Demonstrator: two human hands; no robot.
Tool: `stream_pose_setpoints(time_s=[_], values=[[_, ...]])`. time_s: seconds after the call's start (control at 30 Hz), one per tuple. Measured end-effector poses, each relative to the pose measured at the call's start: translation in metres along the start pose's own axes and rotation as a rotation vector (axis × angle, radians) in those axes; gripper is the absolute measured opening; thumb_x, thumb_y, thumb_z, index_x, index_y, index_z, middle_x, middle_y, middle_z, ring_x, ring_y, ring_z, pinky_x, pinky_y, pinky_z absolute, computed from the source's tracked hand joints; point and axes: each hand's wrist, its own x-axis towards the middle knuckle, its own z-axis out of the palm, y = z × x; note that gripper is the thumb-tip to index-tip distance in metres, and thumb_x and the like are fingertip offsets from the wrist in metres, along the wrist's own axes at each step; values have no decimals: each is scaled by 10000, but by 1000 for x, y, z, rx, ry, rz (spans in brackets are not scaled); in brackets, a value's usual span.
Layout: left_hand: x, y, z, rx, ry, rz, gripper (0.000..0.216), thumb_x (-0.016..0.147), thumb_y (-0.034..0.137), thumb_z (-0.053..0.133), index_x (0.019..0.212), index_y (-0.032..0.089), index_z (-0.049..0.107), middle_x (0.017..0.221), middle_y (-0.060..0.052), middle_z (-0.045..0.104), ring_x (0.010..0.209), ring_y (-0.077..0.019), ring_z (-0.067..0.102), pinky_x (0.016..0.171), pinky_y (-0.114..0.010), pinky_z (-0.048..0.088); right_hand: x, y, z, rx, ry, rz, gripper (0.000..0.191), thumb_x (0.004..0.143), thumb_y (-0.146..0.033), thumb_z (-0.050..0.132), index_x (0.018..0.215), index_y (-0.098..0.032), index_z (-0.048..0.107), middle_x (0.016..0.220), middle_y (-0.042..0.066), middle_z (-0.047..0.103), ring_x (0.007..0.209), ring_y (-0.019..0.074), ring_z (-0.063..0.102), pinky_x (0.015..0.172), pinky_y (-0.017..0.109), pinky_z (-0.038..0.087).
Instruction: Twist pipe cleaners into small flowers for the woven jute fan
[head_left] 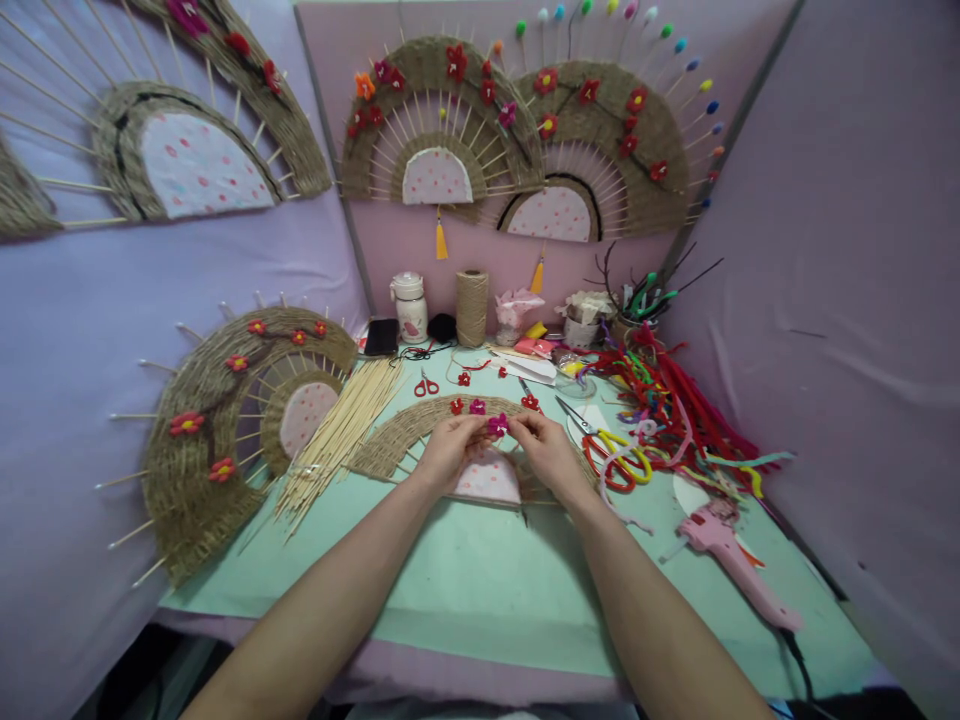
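Observation:
My left hand [450, 447] and my right hand [546, 447] meet over a woven jute fan [390, 440] lying flat on the green table [480, 590]. Between their pinched fingertips sits a small pink pipe-cleaner flower [497, 426]. Both hands grip it from opposite sides. The fan has a pink dotted half-circle centre [487, 480] just below my hands. Small red and pink flowers [466, 405] rest on the fan's arc above my fingers.
A bundle of bamboo sticks [341, 435] lies left of the fan, beside a finished fan [225, 430] leaning on the wall. Yellow and red scissors [615, 455], coloured pipe cleaners [675, 410] and a pink glue gun [731, 560] lie right. A twine spool [472, 307] stands behind.

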Motion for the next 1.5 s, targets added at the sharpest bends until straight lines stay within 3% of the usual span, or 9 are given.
stream_pose_setpoints(time_s=[0.2, 0.4, 0.57, 0.83, 0.97, 1.23, 1.5], values=[[4, -5, -5, 122, -8, 90, 210, 567, 223, 753, 737, 134, 669, 720, -37, 667, 645, -108, 590, 641, -229, 458, -1, -2, 1, -11, 7, 20, 247, 778, -379, 512, 750, -162, 627, 729, 40, 640, 685, 171, 555, 635, 274, 429], [6, -10, -9, 371, -37, 239, 185, 619, 271, 706, 741, 140, 664, 660, -20, 642, 586, -105, 549, 569, -216, 409, -1, -2, 1, -32, 34, -64, 216, 758, -337, 564, 888, -180, 637, 911, 63, 649, 769, 169, 577, 685, 281, 448], [2, -8, -8, 454, -60, 245, 213, 638, 316, 689, 756, 140, 672, 664, -26, 638, 587, -115, 536, 567, -222, 393, -2, 1, 1, -19, -33, -66, 159, 774, -307, 542, 800, -191, 647, 796, 38, 663, 744, 173, 588, 688, 288, 446], [5, -9, -11, 560, -72, 306, 164, 658, 315, 668, 706, 160, 682, 675, -26, 637, 602, -131, 531, 585, -229, 403, -3, -2, 1, -123, -47, -94, 137, 768, -286, 524, 764, -198, 629, 778, 31, 631, 766, 177, 562, 687, 284, 425], [5, -12, -9, 445, -64, 257, 194, 655, 311, 685, 779, 161, 683, 744, -37, 664, 656, -134, 568, 628, -235, 434, -2, -2, 0, -112, 20, -112, 154, 775, -313, 530, 743, -194, 624, 802, 42, 601, 774, 174, 544, 689, 282, 421], [0, -11, 1, 101, -109, 49, 337, 587, 287, 768, 873, 132, 683, 837, -84, 698, 751, -155, 640, 763, -293, 481, -2, 1, 7, 170, 66, 67, 209, 747, -375, 532, 736, -172, 578, 688, 19, 590, 638, 146, 521, 577, 244, 424], [3, -13, -2, 179, -15, 71, 390, 514, 296, 804, 846, 141, 672, 756, -62, 693, 641, -146, 620, 605, -260, 474, 0, 1, 6, 145, 51, 105, 159, 705, -331, 549, 672, -176, 557, 619, -10, 546, 585, 131, 493, 548, 236, 393]])
